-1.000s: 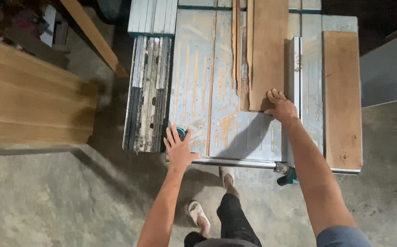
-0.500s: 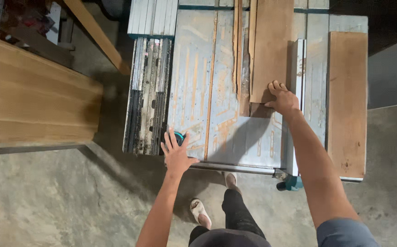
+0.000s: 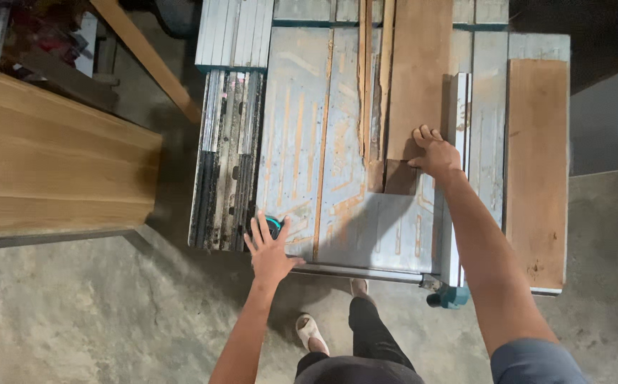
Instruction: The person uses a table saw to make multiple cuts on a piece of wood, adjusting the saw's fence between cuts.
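A brown wooden board (image 3: 417, 78) lies lengthwise on the worn grey table saw (image 3: 337, 213), beside the upright metal fence (image 3: 458, 142). My right hand (image 3: 433, 153) presses flat on the board's near end, fingers spread. A thin cut strip (image 3: 364, 78) lies left of the board along the blade line. My left hand (image 3: 270, 249) rests open on the table's near left corner, fingers spread over a teal round knob (image 3: 273, 226).
A second board (image 3: 535, 163) lies on the saw's right wing. Ribbed metal extension rails (image 3: 224, 156) sit at the left. A large wooden panel (image 3: 53, 171) stands left, a slanted plank (image 3: 149, 60) behind it. My feet (image 3: 309, 331) stand on concrete floor.
My right hand has pushed the board further away along the fence. My left hand stays at the near left corner. The view has shifted slightly.
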